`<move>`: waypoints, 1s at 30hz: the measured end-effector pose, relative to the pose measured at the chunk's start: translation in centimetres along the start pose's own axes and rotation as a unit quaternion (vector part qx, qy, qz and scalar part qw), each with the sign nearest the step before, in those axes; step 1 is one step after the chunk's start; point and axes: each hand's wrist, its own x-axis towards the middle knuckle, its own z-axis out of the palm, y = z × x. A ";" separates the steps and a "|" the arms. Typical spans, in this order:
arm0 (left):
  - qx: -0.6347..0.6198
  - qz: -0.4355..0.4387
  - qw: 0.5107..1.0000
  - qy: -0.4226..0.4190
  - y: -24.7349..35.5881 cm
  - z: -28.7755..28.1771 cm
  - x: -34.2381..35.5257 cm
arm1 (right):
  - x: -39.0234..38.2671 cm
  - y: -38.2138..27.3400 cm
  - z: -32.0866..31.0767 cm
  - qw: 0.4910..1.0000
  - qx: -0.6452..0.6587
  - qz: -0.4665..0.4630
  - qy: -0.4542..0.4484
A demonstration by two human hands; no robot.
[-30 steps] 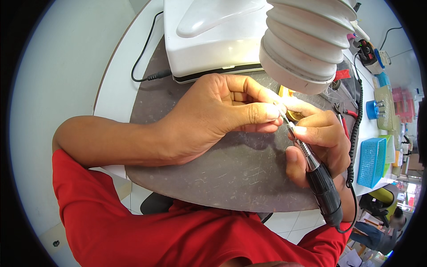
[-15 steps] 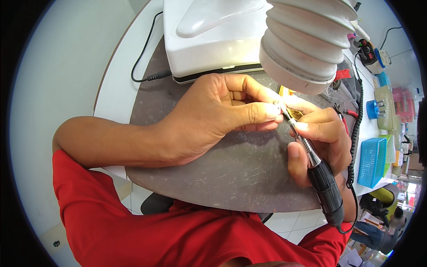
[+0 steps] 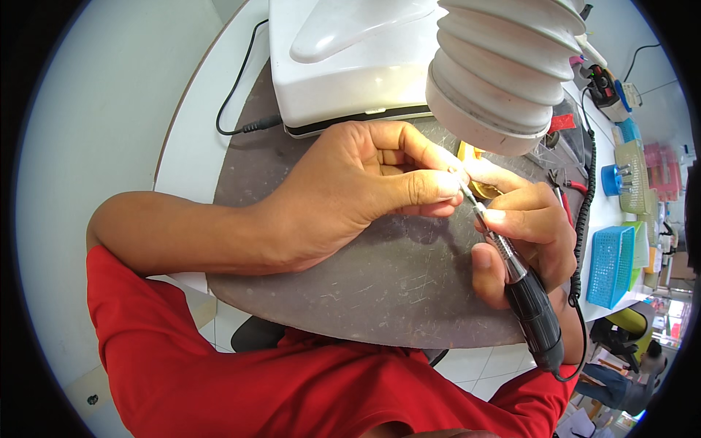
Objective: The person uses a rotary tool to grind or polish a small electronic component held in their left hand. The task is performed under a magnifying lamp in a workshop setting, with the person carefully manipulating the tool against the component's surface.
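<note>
My left hand (image 3: 365, 175) is closed in a pinch of thumb and forefinger. A tiny pale piece seems to sit between those fingertips, too small and too covered to name. My right hand (image 3: 529, 226) grips a corded rotary handpiece (image 3: 534, 310) with a black body and a silver front. The handpiece slants up to the left, and its thin tip meets the left fingertips. Behind the right fingers shows a yellow object (image 3: 473, 155), partly hidden. Just above both hands hangs the mouth of a white ribbed hose (image 3: 489, 109).
A glossy white machine housing (image 3: 350, 80) stands at the back of the scratched grey mat (image 3: 350, 292). Red-handled pliers (image 3: 562, 197) lie right of my hands, beside a coiled black cord (image 3: 584, 212). Further right are a blue basket (image 3: 612, 266) and a blue bit holder (image 3: 612, 179).
The handpiece has shifted slightly, with its tip still at the left fingertips. The right fingers have moved a little with it. My left hand stays almost still.
</note>
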 end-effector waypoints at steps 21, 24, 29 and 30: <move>-0.001 -0.013 1.000 -0.022 0.1 -0.1 -0.1 | 0.1 -0.2 0.0 0.999 -0.039 0.004 -0.007; -0.004 -0.010 0.999 -0.030 0.0 -0.2 0.0 | 0.1 0.1 0.0 0.999 -0.045 -0.009 -0.005; -0.003 -0.008 1.000 -0.026 -0.1 -0.3 -0.1 | 0.1 0.1 0.1 0.999 -0.035 -0.004 -0.012; -0.001 -0.005 1.000 -0.030 -0.1 -0.2 0.0 | 0.1 0.1 0.1 0.999 -0.040 -0.007 -0.010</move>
